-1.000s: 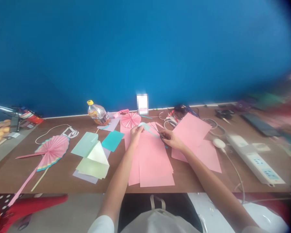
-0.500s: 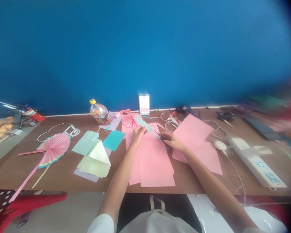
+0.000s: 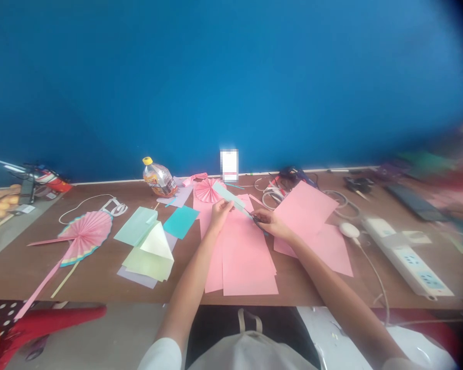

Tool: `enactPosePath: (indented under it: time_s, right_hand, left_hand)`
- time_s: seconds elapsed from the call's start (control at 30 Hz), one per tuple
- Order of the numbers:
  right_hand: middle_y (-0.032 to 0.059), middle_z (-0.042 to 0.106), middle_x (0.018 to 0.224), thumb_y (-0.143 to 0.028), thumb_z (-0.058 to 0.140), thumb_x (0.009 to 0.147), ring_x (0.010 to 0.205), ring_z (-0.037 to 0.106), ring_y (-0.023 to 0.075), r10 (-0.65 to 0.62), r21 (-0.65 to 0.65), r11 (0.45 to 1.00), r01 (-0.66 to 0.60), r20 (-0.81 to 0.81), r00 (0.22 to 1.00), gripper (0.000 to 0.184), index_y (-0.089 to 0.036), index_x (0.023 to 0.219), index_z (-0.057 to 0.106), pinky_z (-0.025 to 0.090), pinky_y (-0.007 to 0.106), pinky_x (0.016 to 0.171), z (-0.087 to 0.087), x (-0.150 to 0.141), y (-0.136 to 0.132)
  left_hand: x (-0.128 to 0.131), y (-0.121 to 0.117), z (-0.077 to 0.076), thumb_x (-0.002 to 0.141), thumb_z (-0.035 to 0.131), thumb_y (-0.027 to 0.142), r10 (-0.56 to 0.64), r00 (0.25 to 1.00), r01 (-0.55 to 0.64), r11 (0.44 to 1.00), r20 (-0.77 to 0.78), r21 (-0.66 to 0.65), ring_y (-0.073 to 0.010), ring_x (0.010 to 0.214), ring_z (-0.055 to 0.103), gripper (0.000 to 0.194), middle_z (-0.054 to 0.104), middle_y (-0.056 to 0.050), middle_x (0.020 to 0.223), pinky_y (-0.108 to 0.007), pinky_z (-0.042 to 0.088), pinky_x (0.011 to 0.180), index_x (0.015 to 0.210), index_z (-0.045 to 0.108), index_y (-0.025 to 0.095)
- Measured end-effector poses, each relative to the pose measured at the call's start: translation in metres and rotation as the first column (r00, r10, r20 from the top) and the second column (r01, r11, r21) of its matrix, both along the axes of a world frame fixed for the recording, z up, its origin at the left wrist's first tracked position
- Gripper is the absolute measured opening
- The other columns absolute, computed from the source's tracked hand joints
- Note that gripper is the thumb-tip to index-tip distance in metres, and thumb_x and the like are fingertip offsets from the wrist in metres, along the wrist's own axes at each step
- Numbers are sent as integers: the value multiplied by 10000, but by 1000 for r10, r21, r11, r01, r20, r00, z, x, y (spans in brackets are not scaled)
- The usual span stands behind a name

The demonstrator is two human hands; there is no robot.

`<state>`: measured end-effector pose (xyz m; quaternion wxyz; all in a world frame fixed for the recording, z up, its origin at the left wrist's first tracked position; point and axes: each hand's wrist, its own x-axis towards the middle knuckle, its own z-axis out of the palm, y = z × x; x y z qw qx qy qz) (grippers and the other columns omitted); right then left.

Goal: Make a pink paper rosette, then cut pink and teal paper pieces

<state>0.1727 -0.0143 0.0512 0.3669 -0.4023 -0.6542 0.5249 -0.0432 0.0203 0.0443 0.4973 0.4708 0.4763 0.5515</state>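
My left hand (image 3: 220, 215) pinches a pale blue-green paper strip (image 3: 230, 195) above the pink sheets. With my right hand (image 3: 269, 220) I grip a pair of scissors (image 3: 252, 214), its blades at the strip's right end. Beneath both hands lie long pink paper sheets (image 3: 249, 262). A pleated pink paper rosette (image 3: 209, 190) sits just behind my left hand. Left of that hand are a teal paper piece (image 3: 181, 222), pale green folded paper (image 3: 148, 263) and a light mint sheet (image 3: 136, 226).
On the left rests a pink folding paper fan (image 3: 88, 234). A yellow-capped bottle (image 3: 159, 178) stands near the blue wall. More pink sheets (image 3: 306, 213), a white power strip (image 3: 411, 262), cables and a dark phone-like slab (image 3: 414, 201) occupy the right side.
My hands stay almost in place. The strip's far end and the scissors have shifted very slightly left; the rest of the table looks the same.
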Motion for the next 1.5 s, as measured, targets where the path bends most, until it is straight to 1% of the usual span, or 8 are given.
enactPosePath:
  time_s: [0.23, 0.47, 0.63, 0.83, 1.07, 1.17, 1.37, 1.5]
  right_hand:
    - [5, 610, 724, -376, 674, 747, 638, 556, 154, -9, -14, 1000, 9, 2, 1000, 347, -206, 1048, 655, 438, 266, 552, 2, -3, -2]
    - [6, 614, 727, -376, 675, 752, 625, 548, 146, -11, -11, 1000, 11, -5, 1000, 360, -198, 1064, 653, 427, 254, 532, -2, -2, 0]
    - [20, 628, 751, -404, 685, 758, 666, 572, 163, -5, -3, 1000, 5, 6, 1000, 371, -203, 1069, 659, 446, 268, 567, -4, -1, 1]
    - [20, 635, 834, -392, 663, 789, 673, 547, 136, 36, -16, 999, -36, -15, 999, 384, -174, 1104, 637, 420, 258, 602, -5, 0, 2]
    - [-14, 560, 730, -391, 667, 790, 585, 456, 101, 33, -63, 997, -35, -41, 999, 406, -162, 1123, 633, 338, 234, 522, -7, -1, 2]
    - [-21, 533, 707, -398, 670, 788, 582, 443, 97, 30, -61, 998, -33, -44, 999, 417, -156, 1126, 634, 330, 230, 514, -6, -1, 1]
    - [-21, 526, 710, -394, 678, 781, 580, 440, 92, 34, -44, 998, -35, -39, 999, 415, -156, 1119, 646, 337, 234, 526, -5, -1, 1]
    - [-40, 474, 667, -400, 666, 789, 551, 398, 84, 38, -56, 998, -40, -28, 999, 430, -156, 1143, 640, 298, 231, 508, -5, -1, 0]
  left_hand:
    - [1, -1, 1, 701, 742, 504, -13, 1000, 13, 1000, -6, 2, -211, 782, 648, 359, 698, -73, 737, -327, 488, 694, 775, 664, 161]
    - [1, -2, 3, 705, 742, 502, -28, 1000, 28, 1000, -5, 7, -205, 769, 643, 369, 704, -80, 754, -322, 475, 689, 802, 672, 153]
    - [1, -2, 2, 725, 742, 479, -30, 1000, 30, 999, -9, 11, -183, 757, 620, 339, 691, -63, 714, -300, 449, 681, 795, 668, 155]
    - [0, 0, -1, 757, 735, 439, -30, 1000, 30, 999, -1, 21, -177, 738, 590, 313, 680, -71, 697, -309, 418, 680, 808, 679, 135]
    - [-1, 1, -4, 754, 735, 434, -31, 999, 31, 999, 15, 37, -177, 709, 585, 320, 678, -70, 702, -313, 414, 674, 825, 692, 125]
    - [-1, 1, -5, 754, 732, 432, -32, 999, 31, 999, 22, 43, -170, 695, 589, 310, 676, -63, 701, -308, 418, 669, 814, 696, 131]
    - [-4, 3, -9, 739, 736, 432, -40, 999, 38, 998, 34, 42, -157, 683, 602, 300, 684, -53, 735, -294, 448, 674, 830, 707, 147]
    - [-6, 6, -15, 727, 743, 427, -65, 997, 63, 997, 49, 50, -139, 684, 597, 307, 679, -48, 753, -278, 461, 682, 837, 714, 142]
